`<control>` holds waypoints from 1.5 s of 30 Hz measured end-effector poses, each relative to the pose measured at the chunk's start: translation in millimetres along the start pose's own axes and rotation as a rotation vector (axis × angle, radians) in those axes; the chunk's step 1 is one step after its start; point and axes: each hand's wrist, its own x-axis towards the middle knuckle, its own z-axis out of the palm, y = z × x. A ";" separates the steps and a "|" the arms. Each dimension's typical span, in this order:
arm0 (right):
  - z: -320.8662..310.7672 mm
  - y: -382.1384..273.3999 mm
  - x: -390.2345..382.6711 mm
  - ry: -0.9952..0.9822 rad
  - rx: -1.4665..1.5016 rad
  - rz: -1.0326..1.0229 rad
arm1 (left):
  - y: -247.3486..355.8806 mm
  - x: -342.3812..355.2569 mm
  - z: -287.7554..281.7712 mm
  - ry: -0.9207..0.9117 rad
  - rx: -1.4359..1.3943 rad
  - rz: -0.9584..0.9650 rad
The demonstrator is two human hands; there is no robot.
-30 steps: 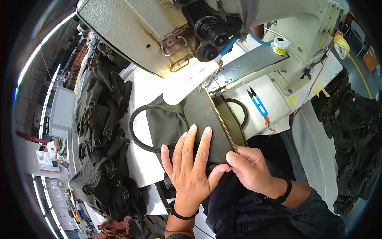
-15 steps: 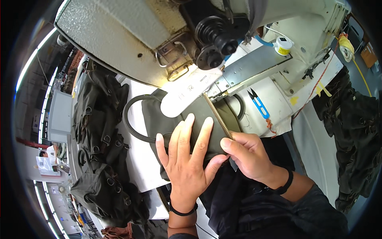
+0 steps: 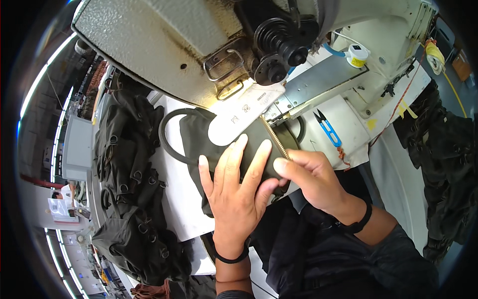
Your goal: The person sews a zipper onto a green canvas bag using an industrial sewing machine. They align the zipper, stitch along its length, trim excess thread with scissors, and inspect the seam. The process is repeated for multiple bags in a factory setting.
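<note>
A dark olive fabric piece with a rounded handle lies under the head of a sewing machine. Along its right side runs a brass-toothed zipper, whose far end reaches the needle area. My left hand rests flat on the fabric with fingers spread. Between thumb and fingers, my right hand pinches the near end of the zipper and the fabric edge. A white, round-ended guard covers part of the fabric near the needle, which I cannot see.
Blue-handled thread snips lie right of the fabric on the white table. Dark bags are piled at left, and more dark fabric hangs at right. A person sits far off at left.
The fabric and zipper have moved a little away from me, toward the needle, and both hands have gone with them. The view has shifted slightly.
</note>
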 end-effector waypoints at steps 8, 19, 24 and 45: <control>-0.3 8.1 28.6 0.042 0.039 0.013 | -19.2 18.9 10.1 0.067 -0.068 0.022; 8.5 -6.6 59.7 0.177 -0.117 0.064 | -39.3 38.9 22.6 0.232 -0.132 0.041; 11.7 -1.3 59.2 0.174 -0.090 0.006 | -27.2 21.4 34.3 0.273 -0.260 0.009; -6.5 -14.2 47.0 0.099 -0.048 0.068 | -11.4 29.1 55.6 0.565 -0.194 0.075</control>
